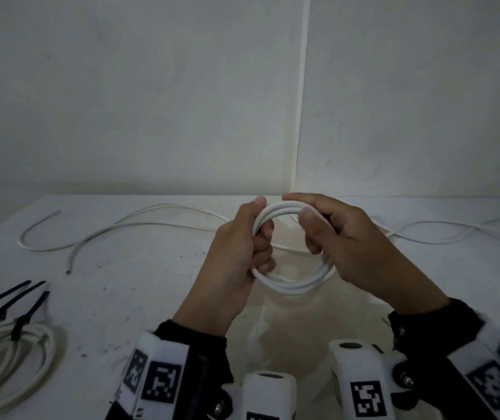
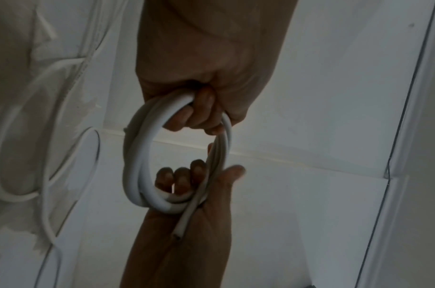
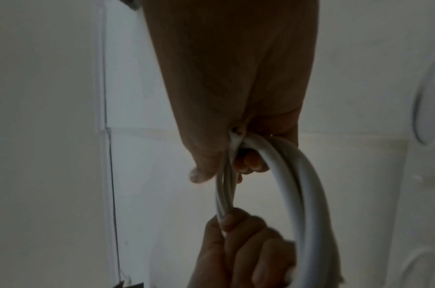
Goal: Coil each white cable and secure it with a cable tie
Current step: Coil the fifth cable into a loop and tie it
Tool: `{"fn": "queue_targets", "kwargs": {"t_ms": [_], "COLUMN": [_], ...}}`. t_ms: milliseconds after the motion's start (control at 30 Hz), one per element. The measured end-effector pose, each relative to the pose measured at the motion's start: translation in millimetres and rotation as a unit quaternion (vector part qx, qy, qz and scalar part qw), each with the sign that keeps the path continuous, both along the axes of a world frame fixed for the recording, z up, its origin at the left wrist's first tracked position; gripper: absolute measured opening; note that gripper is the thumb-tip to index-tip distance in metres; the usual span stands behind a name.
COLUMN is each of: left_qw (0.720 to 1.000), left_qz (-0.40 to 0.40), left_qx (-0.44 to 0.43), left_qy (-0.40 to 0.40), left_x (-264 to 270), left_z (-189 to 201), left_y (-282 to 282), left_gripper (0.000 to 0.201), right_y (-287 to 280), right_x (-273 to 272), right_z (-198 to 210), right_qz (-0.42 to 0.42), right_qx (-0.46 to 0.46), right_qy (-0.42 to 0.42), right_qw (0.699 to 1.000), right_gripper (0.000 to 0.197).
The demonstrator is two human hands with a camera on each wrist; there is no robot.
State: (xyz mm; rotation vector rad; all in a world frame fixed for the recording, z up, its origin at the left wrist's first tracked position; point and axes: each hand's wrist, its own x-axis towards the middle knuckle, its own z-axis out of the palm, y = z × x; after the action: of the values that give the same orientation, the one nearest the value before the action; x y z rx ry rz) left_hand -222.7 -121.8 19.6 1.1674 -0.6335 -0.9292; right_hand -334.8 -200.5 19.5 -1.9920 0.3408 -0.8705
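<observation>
Hands [image 1: 288,247] hold coil [image 1: 291,286]; loose cables [image 1: 139,222], tied coils [image 1: 9,359] around.

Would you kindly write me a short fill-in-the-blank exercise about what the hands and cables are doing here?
1. Both hands hold one round coil of ____ cable.
2. The left hand grips the coil's ____ side.
3. The finished cable bundle at the table's near left is bound with ____ cable ties.
4. The coil held by the right hand has ____ tie on it.

Missing words: white; left; black; no
</observation>
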Motion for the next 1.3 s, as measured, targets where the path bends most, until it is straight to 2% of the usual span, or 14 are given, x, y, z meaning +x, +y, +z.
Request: {"fn": "queue_targets", "kwargs": {"t_ms": [100, 233, 367, 467, 600, 700, 767, 833, 933, 1033, 1167, 1233, 1300], "left_qw": [0.999, 0.998, 0.990, 0.988, 0.983, 0.991, 0.997, 0.997, 0.996, 0.997, 0.988, 0.986, 0.988], "left_qz": [0.026, -0.042, -0.093, -0.104, -0.111, -0.078, -0.033, 0.008, 0.021, -0.036, -0.152, -0.157, -0.134], "left_qx": [-0.011, -0.002, 0.051, 0.055, 0.022, -0.014, -0.038, -0.063, -0.085, -0.064, 0.013, 0.046, 0.051], "left_qy": [-0.032, -0.042, -0.091, -0.103, -0.142, -0.107, -0.066, -0.040, -0.016, 0.017, 0.006, -0.027, -0.056], "left_x": [-2, 1, 14, 7, -3, -4, -3, -1, -3, 1, 18, 14, 5], "left_z": [0, -1, -2, 1, 6, 4, 3, 3, 2, 0, 0, 0, 1], "left_y": [0, 0, 5, 6, 7, 6, 3, 0, -2, -3, 5, 7, 5], "left_gripper": [0.046, 0.046, 0.047, 0.046, 0.038, 0.036, 0.037, 0.037, 0.036, 0.040, 0.050, 0.049, 0.042], "right_y": [5, 2, -1, -1, -3, -3, -6, -7, -6, -4, -4, -3, -3], "right_x": [7, 9, 4, 1, -1, -1, -4, -5, -1, 0, -4, -5, -6], "right_z": [-1, -7, -7, -4, -2, -1, 0, 0, 0, 1, 3, 2, 2], "right_qz": [0.008, -0.031, -0.026, 0.001, 0.002, 0.030, 0.033, 0.038, 0.012, -0.004, 0.047, 0.059, 0.056], "right_qx": [0.098, 0.046, -0.050, -0.035, 0.022, 0.093, 0.105, 0.105, 0.112, 0.093, 0.069, 0.043, 0.052], "right_qy": [-0.057, -0.062, 0.011, 0.024, -0.023, -0.059, -0.044, -0.022, -0.051, -0.065, 0.016, 0.056, 0.052], "right_qw": [0.994, 0.996, 0.998, 0.999, 1.000, 0.993, 0.993, 0.994, 0.992, 0.994, 0.996, 0.996, 0.996], "right_gripper": [0.033, 0.023, 0.016, 0.019, 0.023, 0.031, 0.034, 0.031, 0.023, 0.022, 0.025, 0.023, 0.021]}}
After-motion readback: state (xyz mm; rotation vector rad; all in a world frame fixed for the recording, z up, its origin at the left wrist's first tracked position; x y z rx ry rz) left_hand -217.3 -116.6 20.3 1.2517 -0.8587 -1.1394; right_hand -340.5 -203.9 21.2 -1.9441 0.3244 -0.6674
